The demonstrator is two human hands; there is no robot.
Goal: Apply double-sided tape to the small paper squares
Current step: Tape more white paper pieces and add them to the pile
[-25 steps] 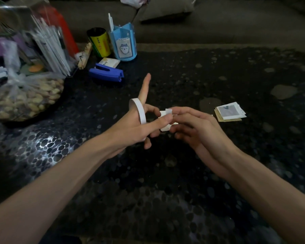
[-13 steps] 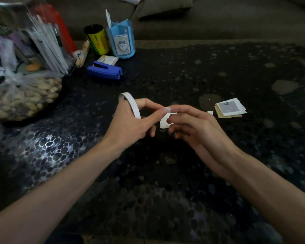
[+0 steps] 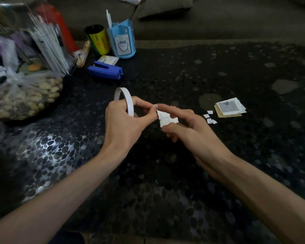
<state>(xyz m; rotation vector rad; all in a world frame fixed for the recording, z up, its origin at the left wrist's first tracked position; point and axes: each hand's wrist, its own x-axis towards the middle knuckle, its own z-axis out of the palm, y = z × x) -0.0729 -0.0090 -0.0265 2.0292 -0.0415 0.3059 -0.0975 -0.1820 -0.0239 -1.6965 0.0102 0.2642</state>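
we see the left hand (image 3: 123, 124) over the dark pebbled table (image 3: 165, 191), the white tape roll (image 3: 126, 98) looped round its fingers while thumb and forefinger pinch together on the tape's loose end. just beside it, the right hand (image 3: 188, 131) clamps a crumpled small paper square (image 3: 166, 118) between thumb and forefinger, the paper touching that tape end. to the right on the table lie a few white scraps (image 3: 209, 117) beside a stack of squares (image 3: 229, 109).
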